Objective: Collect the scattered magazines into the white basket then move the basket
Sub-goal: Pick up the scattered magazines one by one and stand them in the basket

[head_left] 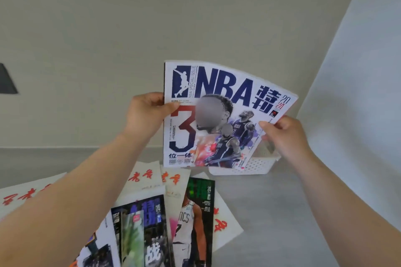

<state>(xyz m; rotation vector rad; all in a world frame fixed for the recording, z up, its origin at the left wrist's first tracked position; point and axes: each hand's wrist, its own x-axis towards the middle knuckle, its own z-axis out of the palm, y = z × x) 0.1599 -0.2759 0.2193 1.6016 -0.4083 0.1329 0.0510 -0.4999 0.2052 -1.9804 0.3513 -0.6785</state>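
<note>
You are holding a glossy paper NBA magazine [208, 115] above a smooth, matt grey table [271, 212]. Just behind it, the white basket [256, 167] is showing perforated plastic walls. Below it, paper magazines [165, 219] are lying, some covers matt cream, others glossy.

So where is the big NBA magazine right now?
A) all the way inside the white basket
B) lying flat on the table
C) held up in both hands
C: the left hand and right hand grip the NBA magazine by its side edges, raised in front of the white basket.
</note>
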